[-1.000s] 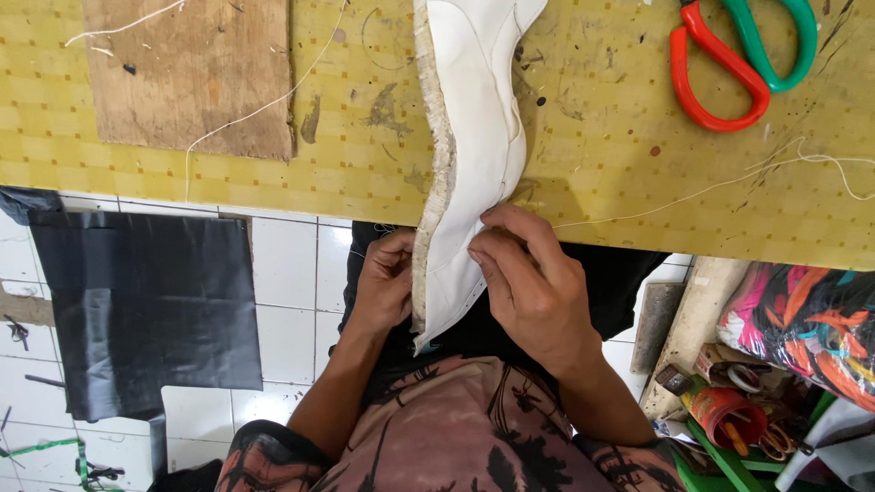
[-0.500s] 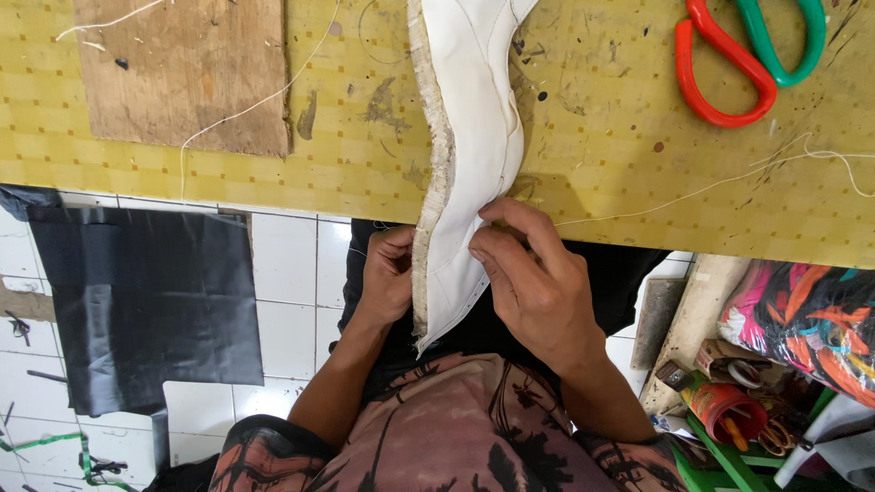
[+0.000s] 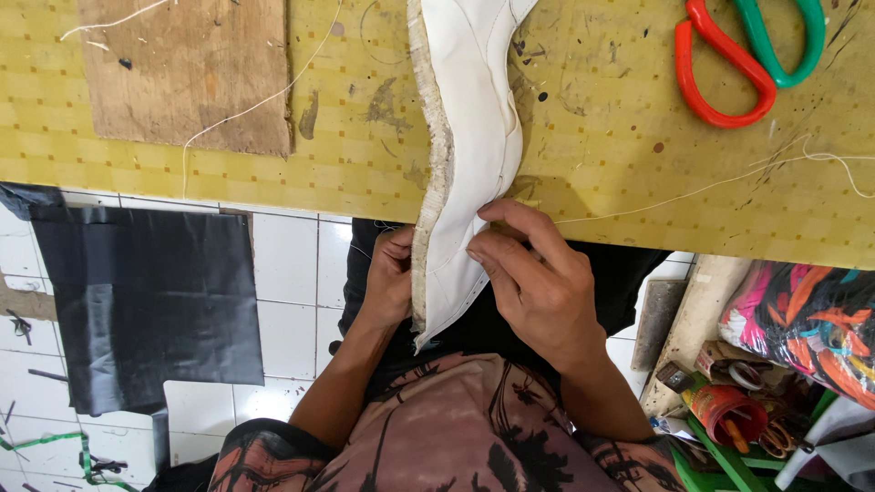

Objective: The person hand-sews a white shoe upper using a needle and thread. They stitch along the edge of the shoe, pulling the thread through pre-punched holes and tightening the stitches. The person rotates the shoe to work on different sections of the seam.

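A white leather shoe upper (image 3: 469, 128) with a frayed beige lining edge lies on the yellow work table (image 3: 592, 182) and hangs over its near edge. My left hand (image 3: 390, 278) grips it from the lining side below the table edge. My right hand (image 3: 538, 282) pinches its white face between thumb and fingers at the table edge. The pointed lower tip of the upper hangs between my hands above my lap.
A wooden board (image 3: 191, 73) lies at the table's left. Scissors with red and green handles (image 3: 747, 55) sit top right. Loose white threads (image 3: 729, 182) trail over the table. Black sheet material (image 3: 146, 301) lies on the tiled floor; cluttered bags and tins (image 3: 775, 383) at right.
The view has drifted slightly. Both hands stay on the white upper; my right fingers have shifted a little along its edge.
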